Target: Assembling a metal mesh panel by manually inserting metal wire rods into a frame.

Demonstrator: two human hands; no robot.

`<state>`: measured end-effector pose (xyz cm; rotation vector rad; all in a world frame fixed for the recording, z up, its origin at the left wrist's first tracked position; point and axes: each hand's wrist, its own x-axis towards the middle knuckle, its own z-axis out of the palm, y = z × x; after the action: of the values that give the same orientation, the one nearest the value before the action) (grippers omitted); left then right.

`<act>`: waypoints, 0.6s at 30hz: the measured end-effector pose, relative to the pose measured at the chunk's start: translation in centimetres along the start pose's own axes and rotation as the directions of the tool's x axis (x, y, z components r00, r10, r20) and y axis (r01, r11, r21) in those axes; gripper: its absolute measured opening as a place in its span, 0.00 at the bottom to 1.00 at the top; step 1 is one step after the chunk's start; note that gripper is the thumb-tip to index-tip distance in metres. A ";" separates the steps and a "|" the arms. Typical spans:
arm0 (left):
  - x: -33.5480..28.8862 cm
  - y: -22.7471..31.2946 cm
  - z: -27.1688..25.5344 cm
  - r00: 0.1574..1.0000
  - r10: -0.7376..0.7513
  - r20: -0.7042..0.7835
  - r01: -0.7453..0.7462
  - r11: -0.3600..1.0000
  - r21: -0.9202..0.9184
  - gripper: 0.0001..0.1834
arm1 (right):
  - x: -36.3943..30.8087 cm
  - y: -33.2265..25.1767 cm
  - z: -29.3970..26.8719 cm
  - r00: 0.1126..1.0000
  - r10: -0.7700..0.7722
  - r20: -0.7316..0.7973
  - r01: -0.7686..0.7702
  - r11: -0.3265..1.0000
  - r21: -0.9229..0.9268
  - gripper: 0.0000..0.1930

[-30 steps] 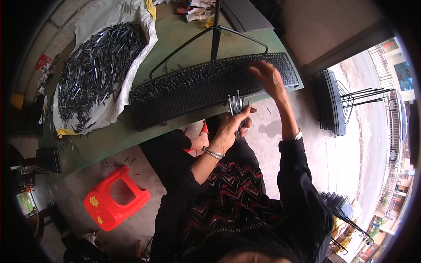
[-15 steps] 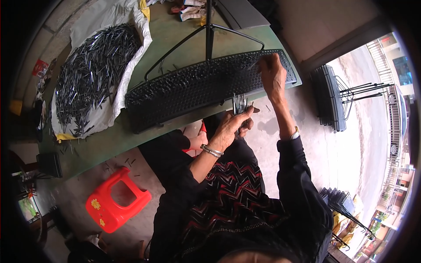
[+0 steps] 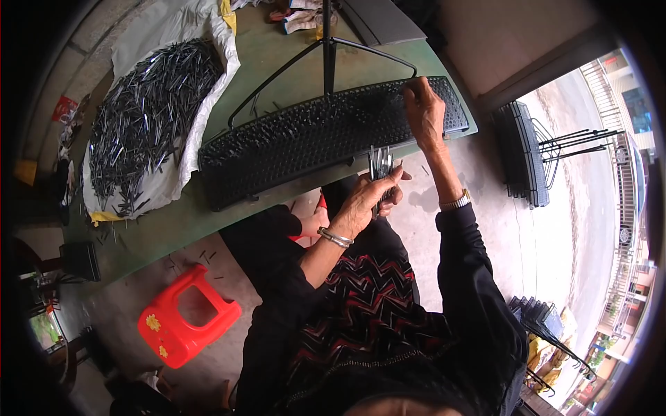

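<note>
Clasping strips (image 3: 381, 164) bunched in the left grip (image 3: 362, 200) frees the right grip (image 3: 427, 116), whose closure is unclear, for the panel (image 3: 312, 141).

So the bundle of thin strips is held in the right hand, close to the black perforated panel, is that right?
Not the right hand: the head view shows the bundle of thin strips in the left hand, close to the black perforated panel.

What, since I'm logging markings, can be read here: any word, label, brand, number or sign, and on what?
None readable.
Small red rectangular item at left: pale marks, too small to read.
Red plastic stool with yellow flowers: no lettering visible.
Long black perforated panel: none visible.
</note>
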<state>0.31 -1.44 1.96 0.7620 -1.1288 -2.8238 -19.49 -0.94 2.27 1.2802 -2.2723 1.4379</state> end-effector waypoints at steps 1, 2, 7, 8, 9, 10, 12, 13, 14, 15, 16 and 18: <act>-0.1 0.0 0.1 1.000 0.000 0.007 0.001 1.000 -0.006 0.18 | 0.0 0.1 0.0 1.000 -0.001 -0.001 0.001 1.000 0.000 0.03; 0.0 -0.1 0.0 1.000 0.002 0.006 -0.002 1.000 -0.004 0.18 | 0.0 0.5 0.2 1.000 0.004 -0.008 -0.003 1.000 0.026 0.03; -0.2 -0.2 -0.1 1.000 0.001 0.018 -0.001 1.000 -0.007 0.17 | -0.3 1.4 0.7 0.999 -0.054 0.001 0.054 0.998 -0.015 0.05; -0.3 -0.2 -0.2 1.000 0.003 0.016 -0.003 1.000 -0.007 0.17 | -0.4 0.8 0.7 0.999 -0.047 0.017 0.049 0.990 -0.130 0.05; -0.3 -0.2 -0.3 1.000 -0.006 0.025 0.006 1.000 -0.008 0.17 | -0.4 0.4 0.6 0.999 -0.037 0.032 0.044 0.969 -0.244 0.05; -0.3 -0.2 -0.4 0.999 -0.015 0.035 0.015 1.000 -0.009 0.16 | -0.4 0.1 0.4 0.999 -0.038 0.032 0.044 0.969 -0.243 0.05; -0.2 -0.4 -0.5 0.999 -0.019 0.046 0.020 0.999 -0.025 0.16 | -0.2 -0.2 0.0 0.998 -0.041 0.053 0.054 0.960 -0.275 0.06; -0.2 -0.5 -0.5 0.998 -0.023 0.056 0.026 0.999 -0.041 0.16 | -0.2 0.1 -0.1 0.998 -0.041 0.051 0.053 0.959 -0.277 0.06; -0.2 -0.6 -0.5 0.998 -0.024 0.059 0.026 0.999 -0.040 0.16 | -0.1 0.4 -0.2 0.992 -0.071 0.103 0.095 0.964 -0.247 0.07; -0.2 -0.7 -0.4 0.998 -0.028 0.054 0.031 0.998 -0.046 0.15 | -0.1 0.6 -0.4 0.983 -0.103 0.154 0.135 0.967 -0.215 0.07; -0.2 -0.7 -0.4 0.998 -0.033 0.049 0.035 0.998 -0.053 0.15 | -0.2 0.8 -0.5 0.983 -0.103 0.151 0.134 0.967 -0.217 0.07; -0.3 -0.7 -0.1 0.998 -0.028 0.058 0.032 0.998 -0.062 0.16 | -0.5 0.6 -1.0 0.982 0.019 0.190 0.046 0.942 -0.334 0.08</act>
<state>0.74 -0.99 1.56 0.7046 -1.0388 -2.9084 -19.93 0.24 2.17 1.3652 -2.4853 0.8967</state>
